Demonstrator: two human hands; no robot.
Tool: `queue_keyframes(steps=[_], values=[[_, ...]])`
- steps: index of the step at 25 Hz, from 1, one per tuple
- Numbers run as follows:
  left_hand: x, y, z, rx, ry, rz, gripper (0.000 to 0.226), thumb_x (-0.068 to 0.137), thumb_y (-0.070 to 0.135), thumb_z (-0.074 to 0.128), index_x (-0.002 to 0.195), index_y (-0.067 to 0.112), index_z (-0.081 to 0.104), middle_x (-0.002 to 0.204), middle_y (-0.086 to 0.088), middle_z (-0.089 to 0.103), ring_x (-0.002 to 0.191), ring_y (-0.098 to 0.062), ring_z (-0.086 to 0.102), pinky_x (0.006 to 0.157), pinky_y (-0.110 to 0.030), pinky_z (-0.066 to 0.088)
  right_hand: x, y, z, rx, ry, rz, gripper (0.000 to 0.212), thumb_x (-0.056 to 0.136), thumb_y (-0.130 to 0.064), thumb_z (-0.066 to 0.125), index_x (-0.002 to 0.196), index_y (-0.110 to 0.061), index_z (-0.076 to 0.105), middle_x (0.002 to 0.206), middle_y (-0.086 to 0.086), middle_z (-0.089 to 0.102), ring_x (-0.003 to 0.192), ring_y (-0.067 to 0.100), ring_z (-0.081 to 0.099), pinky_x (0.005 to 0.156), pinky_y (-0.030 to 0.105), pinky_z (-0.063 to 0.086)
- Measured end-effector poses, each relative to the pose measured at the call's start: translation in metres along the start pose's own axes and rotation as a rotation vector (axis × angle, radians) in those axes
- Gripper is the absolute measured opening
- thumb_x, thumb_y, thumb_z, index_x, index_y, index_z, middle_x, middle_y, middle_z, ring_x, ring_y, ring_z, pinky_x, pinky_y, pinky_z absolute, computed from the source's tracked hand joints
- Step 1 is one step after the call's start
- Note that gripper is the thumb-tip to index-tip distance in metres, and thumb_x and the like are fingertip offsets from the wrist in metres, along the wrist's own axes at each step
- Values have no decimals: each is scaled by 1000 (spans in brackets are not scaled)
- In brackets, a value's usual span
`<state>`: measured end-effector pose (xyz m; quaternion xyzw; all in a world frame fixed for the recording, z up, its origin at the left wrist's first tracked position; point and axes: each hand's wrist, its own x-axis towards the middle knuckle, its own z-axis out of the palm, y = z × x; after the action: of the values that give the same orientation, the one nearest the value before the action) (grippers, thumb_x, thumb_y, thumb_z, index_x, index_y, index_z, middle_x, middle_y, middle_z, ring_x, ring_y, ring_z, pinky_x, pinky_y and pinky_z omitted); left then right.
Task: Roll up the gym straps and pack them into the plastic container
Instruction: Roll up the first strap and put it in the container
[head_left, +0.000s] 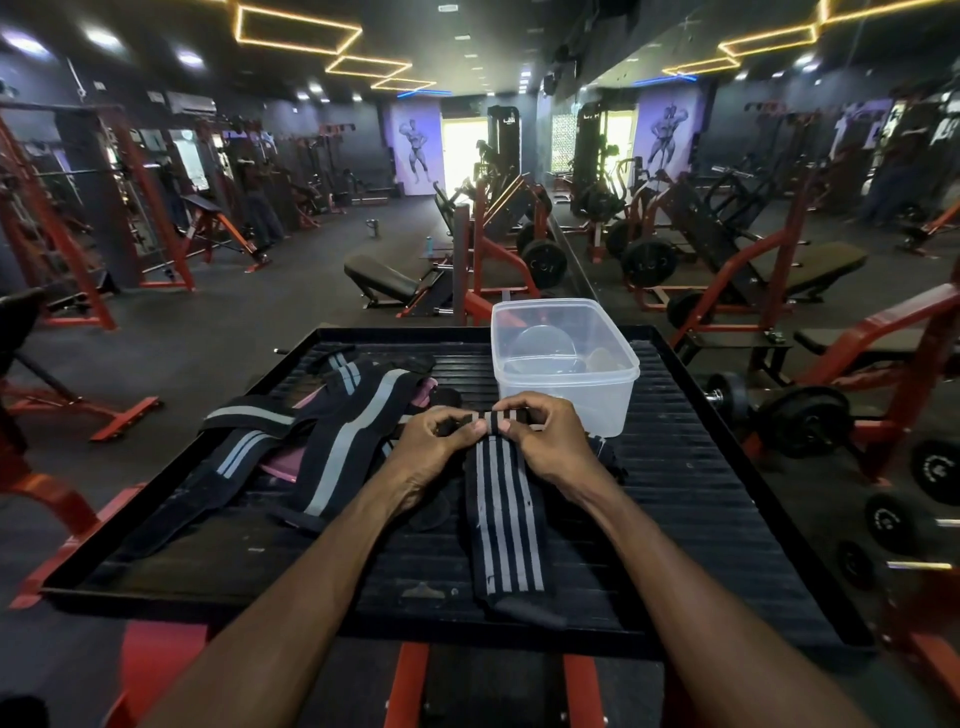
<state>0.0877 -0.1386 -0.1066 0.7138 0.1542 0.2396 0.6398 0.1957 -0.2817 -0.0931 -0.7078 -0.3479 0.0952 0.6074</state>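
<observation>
Head view: left hand (434, 441) and right hand (545, 436) pinch the far end of a striped strap (504, 519) on the black tray (701, 493), roll barely begun. Remaining straps (322, 441) lie unrolled at left; the plastic container (563, 364) holds no strap.

Dim gym light is coming from amber ceiling strips (296, 32) and a glaring doorway (464, 150) beneath them, while edges are bending and blurring.

Head-worn view, forward and down, close above the black tray (701, 467).
</observation>
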Motion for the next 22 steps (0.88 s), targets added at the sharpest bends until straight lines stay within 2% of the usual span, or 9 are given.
queue_keyframes(steps=[4, 6, 9, 11, 13, 15, 18, 22], values=[[0, 4, 2, 32, 93, 29, 20, 78, 7, 82, 96, 15, 75, 101, -3, 74, 98, -15, 69, 89, -25, 54, 1, 5, 2, -10, -47, 19, 19, 82, -10, 77, 92, -25, 74, 96, 0, 76, 95, 19, 71, 93, 46, 56], [-2, 7, 2, 26, 97, 37, 23, 76, 1, 81, 95, 13, 74, 97, -4, 73, 93, -12, 67, 83, -21, 53, 1, 5, 3, -10, -38, 5, 25, 79, -4, 78, 92, -25, 75, 96, 1, 76, 96, 19, 71, 93, 46, 56], [-2, 7, 3, -102, 22, -36, 23, 84, 12, 76, 105, 3, 72, 100, -9, 73, 96, -18, 69, 80, -24, 55, 2, 4, 2, 26, -9, -8, 28, 76, 2, 78, 92, -21, 79, 96, 1, 78, 95, 19, 73, 94, 45, 57], [-4, 8, 6, -183, -10, -106, 35, 91, 23, 70, 109, -7, 67, 100, -15, 71, 94, -24, 69, 76, -28, 57, 1, 2, 2, 43, -9, 0, 28, 76, 3, 78, 93, -18, 79, 96, 0, 78, 95, 18, 73, 94, 44, 57], [-1, 4, 4, -87, 3, -92, 43, 89, 35, 72, 107, -4, 69, 103, -16, 72, 97, -31, 69, 86, -38, 56, 0, 0, 2, 48, -10, 21, 27, 76, 1, 79, 95, -18, 79, 96, -1, 78, 95, 16, 73, 95, 42, 57], [-3, 4, 2, 15, 17, -10, 31, 87, 32, 75, 103, 5, 74, 105, -13, 75, 104, -33, 70, 98, -43, 53, -2, 0, 2, 67, -13, 46, 19, 79, -7, 79, 94, -19, 79, 95, -2, 78, 94, 15, 73, 95, 41, 56], [-3, 2, 0, 51, 31, 70, 19, 86, 20, 76, 100, 7, 75, 104, -13, 75, 106, -31, 68, 100, -41, 52, -1, 1, 3, 48, -15, 61, 11, 84, -22, 78, 93, -17, 79, 94, 0, 77, 95, 16, 72, 96, 43, 55], [-3, 4, 3, -23, 3, 58, 20, 84, 16, 77, 102, 5, 75, 106, -14, 74, 102, -22, 69, 99, -37, 52, -1, 1, 1, -14, 6, 31, 16, 82, -14, 79, 98, -14, 78, 99, 2, 76, 98, 16, 70, 96, 41, 54]])
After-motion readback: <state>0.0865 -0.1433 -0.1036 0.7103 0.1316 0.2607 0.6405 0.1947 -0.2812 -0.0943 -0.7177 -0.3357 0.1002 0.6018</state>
